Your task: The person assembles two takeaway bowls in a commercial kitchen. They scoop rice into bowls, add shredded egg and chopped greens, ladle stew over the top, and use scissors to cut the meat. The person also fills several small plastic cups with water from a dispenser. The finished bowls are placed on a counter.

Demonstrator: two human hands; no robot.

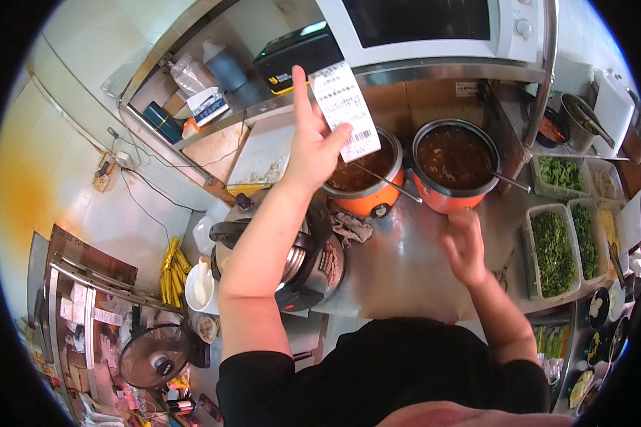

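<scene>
My left hand (317,147) is raised over the counter and pinches a white printed receipt (344,107) between thumb and fingers, its index finger pointing up. Behind the receipt's lower end stands an orange soup pot (367,203) with dark broth and a ladle handle leaning out. A second orange pot (454,146), also full of dark broth with a ladle, is to its right. Just in front of that pot my right hand (466,249) hovers, fingers loosely bent and thumb apart, with nothing visible in it.
A large dark pressure cooker (320,267) stands under my left forearm, beside a grey cloth (352,226). Plastic tubs of chopped greens (553,249) line the right side. A black printer (299,57) and a white microwave (427,28) sit on the shelf above.
</scene>
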